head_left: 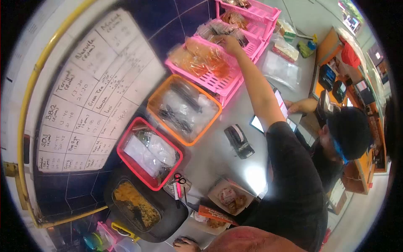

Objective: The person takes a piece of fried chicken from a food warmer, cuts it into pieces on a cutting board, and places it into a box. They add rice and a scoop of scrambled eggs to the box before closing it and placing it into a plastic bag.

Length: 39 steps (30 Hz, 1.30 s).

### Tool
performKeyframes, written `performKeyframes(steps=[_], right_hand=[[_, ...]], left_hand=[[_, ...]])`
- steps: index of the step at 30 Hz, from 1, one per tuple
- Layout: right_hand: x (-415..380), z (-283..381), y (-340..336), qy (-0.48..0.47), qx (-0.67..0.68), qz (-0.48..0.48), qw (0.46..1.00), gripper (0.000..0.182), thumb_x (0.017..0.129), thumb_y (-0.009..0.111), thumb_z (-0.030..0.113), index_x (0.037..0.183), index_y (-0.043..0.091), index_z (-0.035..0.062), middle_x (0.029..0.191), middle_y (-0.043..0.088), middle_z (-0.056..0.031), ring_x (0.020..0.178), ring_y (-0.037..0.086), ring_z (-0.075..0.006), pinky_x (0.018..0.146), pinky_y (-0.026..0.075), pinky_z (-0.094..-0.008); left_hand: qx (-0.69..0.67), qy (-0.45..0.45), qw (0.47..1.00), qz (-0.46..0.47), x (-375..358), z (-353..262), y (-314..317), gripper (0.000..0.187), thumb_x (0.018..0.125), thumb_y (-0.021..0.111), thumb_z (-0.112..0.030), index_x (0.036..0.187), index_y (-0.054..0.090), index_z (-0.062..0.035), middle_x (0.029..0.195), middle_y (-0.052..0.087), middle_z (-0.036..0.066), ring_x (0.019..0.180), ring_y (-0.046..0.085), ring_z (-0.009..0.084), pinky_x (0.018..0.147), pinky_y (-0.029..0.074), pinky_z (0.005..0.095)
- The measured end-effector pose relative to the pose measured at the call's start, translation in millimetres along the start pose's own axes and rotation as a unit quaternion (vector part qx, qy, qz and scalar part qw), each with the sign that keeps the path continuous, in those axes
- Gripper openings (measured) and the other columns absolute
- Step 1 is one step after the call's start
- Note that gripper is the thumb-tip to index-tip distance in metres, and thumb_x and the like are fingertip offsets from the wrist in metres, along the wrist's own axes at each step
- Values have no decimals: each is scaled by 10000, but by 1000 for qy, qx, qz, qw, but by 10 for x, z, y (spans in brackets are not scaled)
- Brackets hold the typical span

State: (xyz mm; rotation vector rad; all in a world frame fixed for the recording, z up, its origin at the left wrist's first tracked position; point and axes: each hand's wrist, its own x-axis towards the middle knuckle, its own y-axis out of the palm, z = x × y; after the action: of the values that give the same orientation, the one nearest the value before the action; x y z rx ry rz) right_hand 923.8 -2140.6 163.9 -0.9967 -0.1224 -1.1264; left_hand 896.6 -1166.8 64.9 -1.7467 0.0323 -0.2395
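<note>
My right hand (226, 42) reaches into a pink tiered basket (210, 84), its fingers closing on a clear plastic packet (212, 31) among several others. The fingertips are partly hidden. Bags of orange-red sauce (201, 56) lie in the compartment below. At the bottom edge my left hand (187, 244) is cut off, its fingers resting on the counter with nothing seen in them. Beside it is a takeaway box (212, 222) of fried food. Another open box (228, 197) holds a wrapped white round item and fried pieces.
An orange basket (191, 140) holds bagged black cutlery; a red basket (178, 164) holds white packets. A dark pan (176, 218) with yellow food, scissors (179, 178) and a black device (239, 140) stand nearby. A co-worker (348, 130) at right holds a phone (280, 103).
</note>
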Motion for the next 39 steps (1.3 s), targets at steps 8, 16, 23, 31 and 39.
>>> performKeyframes(steps=[8, 16, 23, 31, 39], right_hand=[[-60, 23, 2, 60, -137, -48, 988, 196, 871, 665, 202, 1023, 742, 106, 967, 723, -209, 929, 700, -400, 828, 547, -505], [-97, 398, -81, 79, -165, 19, 983, 223, 898, 597, 179, 1046, 764, 200, 965, 718, -199, 907, 699, -390, 780, 542, -489], [-160, 298, 17, 116, -206, -76, 969, 219, 896, 605, 179, 1034, 776, 169, 907, 722, -194, 851, 705, -390, 768, 552, -494], [-180, 351, -46, 84, -131, -184, 971, 153, 893, 606, 172, 947, 689, 56, 899, 715, -221, 832, 693, -433, 756, 544, -547], [-298, 541, -218, 78, -68, -180, 978, 139, 864, 656, 127, 980, 670, 54, 858, 703, -200, 834, 685, -420, 738, 522, -517]], left_hand=[[13, -8, 1000, 8, -13, -14, -10, 468, 995, 513, -365, 1158, 503, 73, 1085, 488, 269, 1030, 490, 475, 906, 392, 560], [12, -13, 1000, 3, -74, 85, 50, 474, 995, 510, -369, 1163, 500, 74, 1094, 488, 271, 1032, 489, 476, 911, 391, 561], [14, -18, 1000, 10, -101, 134, 51, 480, 996, 508, -373, 1168, 497, 75, 1102, 489, 273, 1035, 489, 478, 915, 390, 562], [12, -10, 1000, 5, -60, 207, 69, 487, 997, 505, -377, 1173, 494, 77, 1111, 490, 275, 1037, 489, 479, 919, 389, 564], [11, -14, 1000, 4, -61, 249, 84, 493, 998, 502, -381, 1178, 491, 78, 1120, 491, 278, 1040, 489, 481, 924, 388, 565]])
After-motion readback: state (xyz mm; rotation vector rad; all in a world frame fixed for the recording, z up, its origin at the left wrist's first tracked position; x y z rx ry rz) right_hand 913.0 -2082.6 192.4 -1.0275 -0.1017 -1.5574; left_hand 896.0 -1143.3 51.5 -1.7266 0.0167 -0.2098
